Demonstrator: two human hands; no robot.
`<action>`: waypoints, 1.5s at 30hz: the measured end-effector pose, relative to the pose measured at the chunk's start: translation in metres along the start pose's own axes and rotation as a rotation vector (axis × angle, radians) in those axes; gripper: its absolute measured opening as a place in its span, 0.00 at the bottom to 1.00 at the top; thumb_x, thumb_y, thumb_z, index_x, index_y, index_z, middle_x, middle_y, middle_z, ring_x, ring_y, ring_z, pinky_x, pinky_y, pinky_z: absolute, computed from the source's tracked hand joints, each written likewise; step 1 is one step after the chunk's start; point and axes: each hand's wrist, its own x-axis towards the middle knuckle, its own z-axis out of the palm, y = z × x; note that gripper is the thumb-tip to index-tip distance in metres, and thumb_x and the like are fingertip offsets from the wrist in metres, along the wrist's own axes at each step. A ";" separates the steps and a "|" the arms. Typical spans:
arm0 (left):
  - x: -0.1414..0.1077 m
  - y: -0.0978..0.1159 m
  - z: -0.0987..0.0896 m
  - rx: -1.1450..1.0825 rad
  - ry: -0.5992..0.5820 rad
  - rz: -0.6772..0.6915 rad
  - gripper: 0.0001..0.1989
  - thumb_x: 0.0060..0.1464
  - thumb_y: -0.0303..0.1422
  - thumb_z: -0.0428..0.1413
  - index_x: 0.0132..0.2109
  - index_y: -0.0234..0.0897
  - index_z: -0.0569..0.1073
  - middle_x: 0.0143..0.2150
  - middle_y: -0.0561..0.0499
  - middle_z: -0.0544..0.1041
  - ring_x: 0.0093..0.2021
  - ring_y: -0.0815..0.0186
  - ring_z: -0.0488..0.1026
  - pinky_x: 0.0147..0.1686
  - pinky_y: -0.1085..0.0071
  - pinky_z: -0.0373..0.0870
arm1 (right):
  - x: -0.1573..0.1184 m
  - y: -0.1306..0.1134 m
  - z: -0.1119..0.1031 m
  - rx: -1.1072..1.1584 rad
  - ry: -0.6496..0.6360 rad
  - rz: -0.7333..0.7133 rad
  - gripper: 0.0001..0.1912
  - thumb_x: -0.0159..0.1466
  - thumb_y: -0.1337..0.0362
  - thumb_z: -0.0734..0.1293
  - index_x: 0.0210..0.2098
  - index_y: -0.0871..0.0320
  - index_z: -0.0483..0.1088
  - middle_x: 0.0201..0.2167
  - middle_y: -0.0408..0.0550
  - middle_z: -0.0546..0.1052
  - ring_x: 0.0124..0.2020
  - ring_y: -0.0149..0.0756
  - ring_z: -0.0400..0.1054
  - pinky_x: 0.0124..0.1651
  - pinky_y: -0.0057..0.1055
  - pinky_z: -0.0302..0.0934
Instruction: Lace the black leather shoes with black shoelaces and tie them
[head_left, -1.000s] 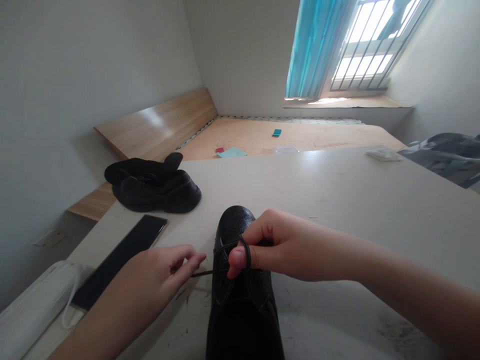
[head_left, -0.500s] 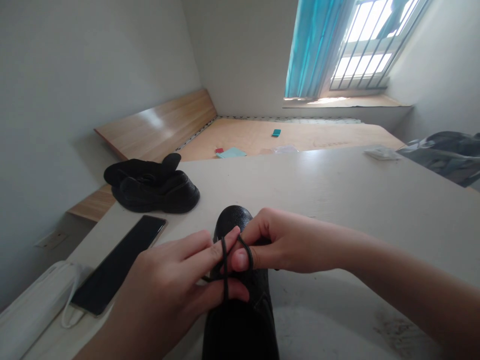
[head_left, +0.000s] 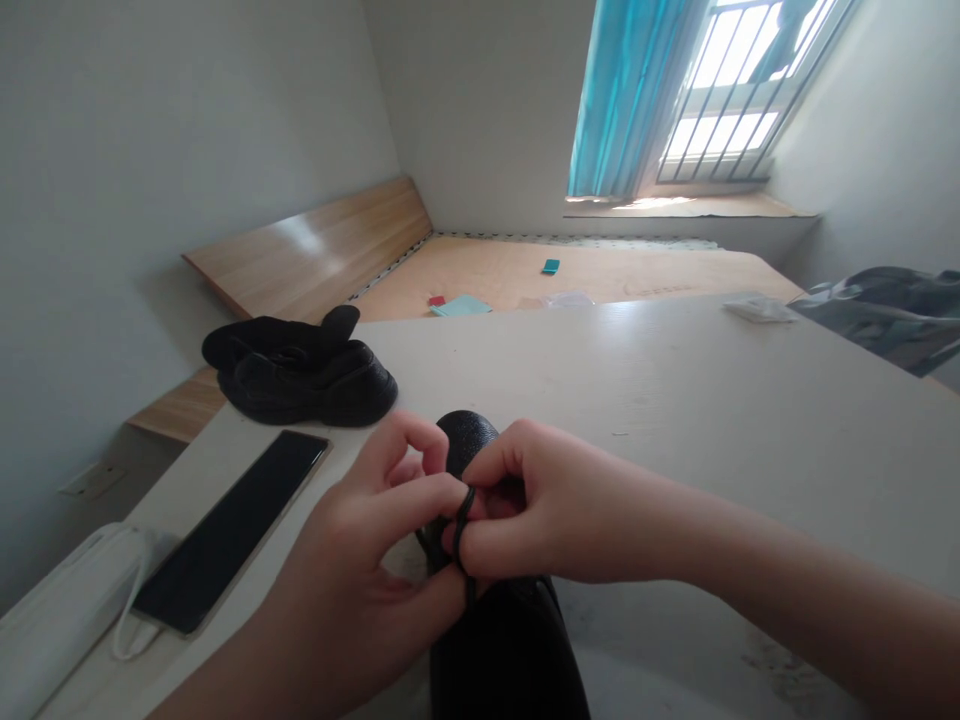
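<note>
A black shoe (head_left: pixel 510 650) rests on the table below both hands, its rounded toe (head_left: pixel 466 436) pointing away from me. My left hand (head_left: pixel 375 540) has a loop of black shoelace (head_left: pixel 463 540) around its thumb and index finger, with the other fingers curled above the shoe. My right hand (head_left: pixel 517 510) meets it from the right, its thumb and index finger closed at the lace. The lace ends and the shoe's middle are hidden behind the fingers.
Another black shoe (head_left: pixel 322 375) lies at the table's far left. Nearer, a phone (head_left: pixel 232 540) lies beside a white case (head_left: pixel 67 610) and a white cable (head_left: pixel 124 625). A clear plastic packet (head_left: pixel 757 310) sits on the white table (head_left: pixel 675 400) at the far right.
My fingers have drawn closer together. The right thumb has come to the left hand's lace loop, which looks narrower, and the left outer fingers have lifted and curled.
</note>
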 end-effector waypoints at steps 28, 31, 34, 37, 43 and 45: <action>-0.001 -0.043 -0.003 -0.234 -0.318 -0.465 0.25 0.63 0.50 0.42 0.24 0.38 0.59 0.24 0.56 0.54 0.27 0.68 0.56 0.28 0.71 0.52 | -0.022 -0.018 -0.006 -1.177 -0.007 0.151 0.11 0.62 0.74 0.67 0.30 0.52 0.77 0.29 0.43 0.82 0.31 0.43 0.78 0.26 0.34 0.52; -0.003 -0.048 -0.004 -0.217 -0.310 -0.476 0.27 0.63 0.51 0.42 0.23 0.38 0.56 0.21 0.56 0.54 0.24 0.69 0.56 0.26 0.70 0.51 | -0.023 -0.013 -0.011 -1.145 0.009 0.117 0.13 0.63 0.74 0.66 0.29 0.51 0.77 0.29 0.42 0.82 0.30 0.41 0.77 0.28 0.33 0.54; -0.003 -0.052 -0.004 -0.220 -0.299 -0.484 0.28 0.62 0.52 0.42 0.21 0.38 0.57 0.19 0.57 0.57 0.23 0.70 0.58 0.26 0.71 0.52 | -0.023 -0.009 -0.011 -1.140 0.040 0.116 0.12 0.62 0.73 0.66 0.32 0.49 0.77 0.31 0.40 0.82 0.31 0.41 0.78 0.29 0.32 0.56; -0.003 -0.056 -0.002 -0.247 -0.291 -0.504 0.29 0.61 0.54 0.43 0.20 0.38 0.60 0.18 0.56 0.60 0.22 0.69 0.60 0.27 0.71 0.54 | -0.021 -0.009 -0.006 -1.199 0.129 0.141 0.14 0.58 0.76 0.68 0.34 0.48 0.76 0.32 0.40 0.83 0.34 0.45 0.79 0.30 0.33 0.57; -0.005 -0.061 -0.001 -0.411 -0.302 -0.484 0.30 0.61 0.54 0.44 0.21 0.37 0.66 0.20 0.55 0.65 0.25 0.68 0.63 0.30 0.70 0.57 | -0.016 -0.011 0.002 -1.322 0.269 0.133 0.12 0.56 0.79 0.67 0.30 0.55 0.73 0.29 0.46 0.81 0.33 0.45 0.78 0.30 0.33 0.54; -0.006 -0.059 -0.001 -0.466 -0.302 -0.462 0.29 0.62 0.53 0.44 0.21 0.37 0.66 0.20 0.55 0.66 0.25 0.69 0.63 0.30 0.71 0.58 | -0.016 -0.011 0.000 -1.341 0.282 0.119 0.11 0.57 0.78 0.67 0.29 0.55 0.73 0.29 0.46 0.80 0.32 0.44 0.78 0.30 0.33 0.53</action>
